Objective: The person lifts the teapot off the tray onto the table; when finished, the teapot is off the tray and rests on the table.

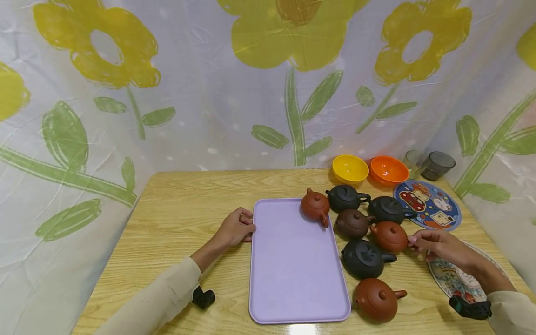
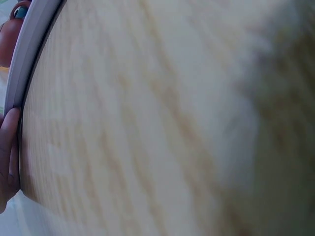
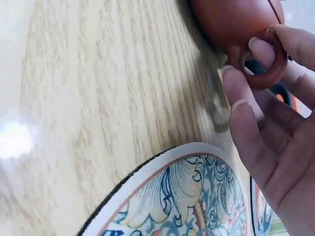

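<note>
A lilac tray [image 1: 293, 270] lies on the table, and my left hand [image 1: 236, 227] holds its left rim with thumb and fingers. In the left wrist view fingers [image 2: 9, 142] touch the tray's edge. My right hand [image 1: 445, 249] pinches the handle of a reddish-brown teapot [image 1: 389, 236], which is right of the tray. The right wrist view shows a fingertip through the loop of that teapot [image 3: 236, 19] and the thumb on top. Another reddish-brown teapot [image 1: 315, 205] sits at the tray's far right corner, its handle toward me.
Beside the tray stand black teapots [image 1: 363, 258], a dark brown teapot [image 1: 352, 224] and a reddish-brown teapot [image 1: 375, 300]. Yellow [image 1: 350, 169] and orange bowls [image 1: 389, 170] and a grey glass [image 1: 438, 165] are behind. A blue round mat [image 1: 450, 204] and a patterned mat [image 1: 445, 274] lie right.
</note>
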`<act>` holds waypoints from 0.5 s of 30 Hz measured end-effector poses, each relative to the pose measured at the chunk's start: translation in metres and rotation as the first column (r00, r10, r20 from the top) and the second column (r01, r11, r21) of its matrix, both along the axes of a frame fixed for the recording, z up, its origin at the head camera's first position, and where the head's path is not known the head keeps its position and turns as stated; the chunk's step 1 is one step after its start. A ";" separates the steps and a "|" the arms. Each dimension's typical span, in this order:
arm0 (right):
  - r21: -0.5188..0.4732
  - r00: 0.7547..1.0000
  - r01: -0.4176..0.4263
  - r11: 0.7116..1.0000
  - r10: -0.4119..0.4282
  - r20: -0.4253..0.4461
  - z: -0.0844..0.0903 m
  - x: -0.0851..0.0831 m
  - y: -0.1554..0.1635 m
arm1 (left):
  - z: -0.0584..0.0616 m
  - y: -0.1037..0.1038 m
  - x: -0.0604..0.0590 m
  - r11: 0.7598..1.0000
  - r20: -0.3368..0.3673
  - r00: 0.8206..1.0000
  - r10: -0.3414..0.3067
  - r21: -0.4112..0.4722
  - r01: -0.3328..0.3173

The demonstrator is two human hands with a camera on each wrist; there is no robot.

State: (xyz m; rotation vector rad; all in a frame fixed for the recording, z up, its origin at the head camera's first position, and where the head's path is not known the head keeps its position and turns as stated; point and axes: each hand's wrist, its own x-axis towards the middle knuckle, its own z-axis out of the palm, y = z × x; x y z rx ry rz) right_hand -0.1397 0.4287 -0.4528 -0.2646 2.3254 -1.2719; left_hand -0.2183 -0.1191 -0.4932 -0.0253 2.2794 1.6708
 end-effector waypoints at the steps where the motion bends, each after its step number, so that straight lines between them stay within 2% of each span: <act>1: 0.004 1.000 0.005 1.000 -0.005 -0.006 -0.001 0.000 0.000 | 0.000 0.000 0.000 1.000 0.000 1.000 -0.001 -0.001 0.001; 10: 0.095 0.995 0.097 0.991 -0.095 -0.030 -0.002 0.005 -0.004 | 0.001 0.000 0.000 1.000 0.004 1.000 -0.005 -0.014 0.005; 13: 0.115 0.984 0.172 0.978 -0.163 -0.076 0.000 0.006 -0.004 | 0.001 0.000 0.000 1.000 0.004 1.000 -0.005 -0.017 0.005; 15: 0.116 0.967 0.234 0.965 -0.219 -0.129 0.003 0.006 -0.003 | 0.001 0.000 0.000 1.000 0.004 1.000 -0.010 -0.021 0.010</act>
